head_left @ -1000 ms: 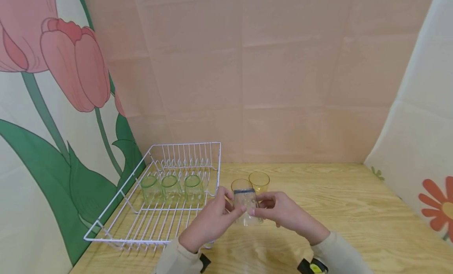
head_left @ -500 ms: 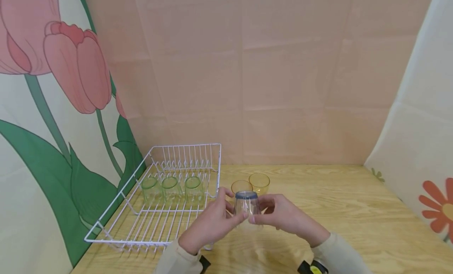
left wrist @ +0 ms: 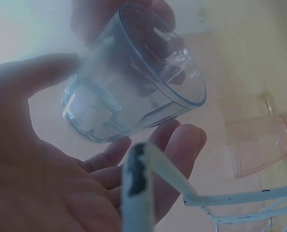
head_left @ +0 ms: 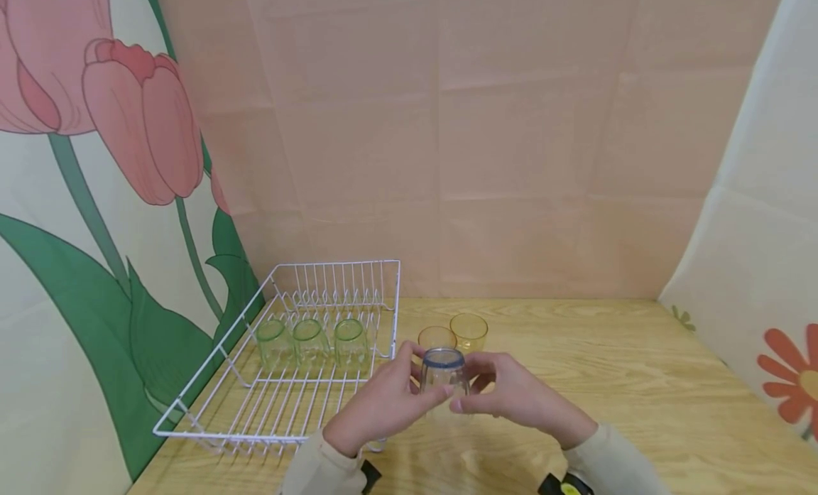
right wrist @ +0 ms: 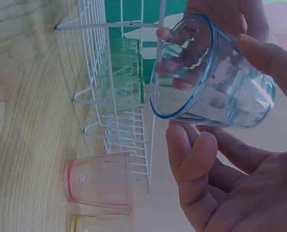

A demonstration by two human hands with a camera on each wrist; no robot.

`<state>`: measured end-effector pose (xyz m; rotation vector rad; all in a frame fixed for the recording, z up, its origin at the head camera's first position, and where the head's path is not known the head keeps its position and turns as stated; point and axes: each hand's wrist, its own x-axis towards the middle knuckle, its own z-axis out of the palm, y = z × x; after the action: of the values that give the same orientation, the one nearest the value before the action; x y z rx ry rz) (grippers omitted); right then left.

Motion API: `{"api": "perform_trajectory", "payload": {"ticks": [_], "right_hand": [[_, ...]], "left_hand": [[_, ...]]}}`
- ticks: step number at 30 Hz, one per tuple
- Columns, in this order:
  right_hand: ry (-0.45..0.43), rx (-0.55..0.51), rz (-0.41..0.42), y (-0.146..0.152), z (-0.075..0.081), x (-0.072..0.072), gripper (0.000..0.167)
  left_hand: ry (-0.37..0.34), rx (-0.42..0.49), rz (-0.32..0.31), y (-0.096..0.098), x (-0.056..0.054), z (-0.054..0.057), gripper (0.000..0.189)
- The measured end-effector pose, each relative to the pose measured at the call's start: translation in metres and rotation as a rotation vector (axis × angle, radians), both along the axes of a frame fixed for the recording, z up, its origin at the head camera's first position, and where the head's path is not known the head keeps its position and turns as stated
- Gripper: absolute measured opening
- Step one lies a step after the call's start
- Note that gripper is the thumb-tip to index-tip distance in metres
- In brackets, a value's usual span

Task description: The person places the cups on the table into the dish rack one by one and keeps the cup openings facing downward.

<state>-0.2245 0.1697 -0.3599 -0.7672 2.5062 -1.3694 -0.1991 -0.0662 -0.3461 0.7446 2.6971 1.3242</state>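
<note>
A clear blue-tinted drinking glass (head_left: 444, 360) is held upside down between both hands, its thick blue base upward and its wide mouth facing the table. My left hand (head_left: 386, 399) grips it from the left, thumb across the near side and fingers behind. From the right, my right hand (head_left: 514, 388) holds the same glass with thumb and curled fingers. In the right wrist view the glass's blue rim (right wrist: 206, 82) faces the wood tabletop. Just behind the hands, an orange-pink glass (head_left: 437, 335) and a yellow glass (head_left: 469, 328) stand upright, side by side.
A white wire dish rack (head_left: 277, 436) stands at the left, close to my left hand. Inside it, three green glasses (head_left: 311, 346) form a row. A plain pink-brown cloth (head_left: 511, 161) hangs behind the wooden table (head_left: 607, 381); flower-printed cloths flank it.
The blue glass has tipped so its base shows more toward the head camera, and it sits slightly lower. Both hands stay around it. The rack and other glasses have not moved.
</note>
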Motion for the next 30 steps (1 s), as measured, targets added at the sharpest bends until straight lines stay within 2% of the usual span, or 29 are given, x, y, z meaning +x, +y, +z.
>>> {"api": "perform_trajectory", "payload": {"ticks": [7, 16, 21, 26, 30], "right_hand": [[0.062, -0.012, 0.064, -0.002, 0.001, 0.004, 0.046], [0.039, -0.011, 0.096, -0.005, -0.001, 0.006, 0.046], [0.007, -0.029, 0.105, -0.005, -0.002, 0.005, 0.058], [0.024, -0.033, 0.104, -0.004, -0.003, 0.005, 0.064], [0.034, -0.018, 0.098, -0.004, -0.003, 0.005, 0.053]], "left_hand": [[0.025, -0.027, 0.016, 0.001, 0.002, 0.001, 0.054], [0.044, -0.048, 0.008, 0.001, 0.003, 0.000, 0.053], [0.043, -0.043, 0.024, -0.003, 0.003, 0.001, 0.052], [0.012, -0.029, 0.046, -0.014, 0.006, 0.008, 0.054], [0.008, -0.047, 0.099, -0.032, 0.006, 0.017, 0.061]]}}
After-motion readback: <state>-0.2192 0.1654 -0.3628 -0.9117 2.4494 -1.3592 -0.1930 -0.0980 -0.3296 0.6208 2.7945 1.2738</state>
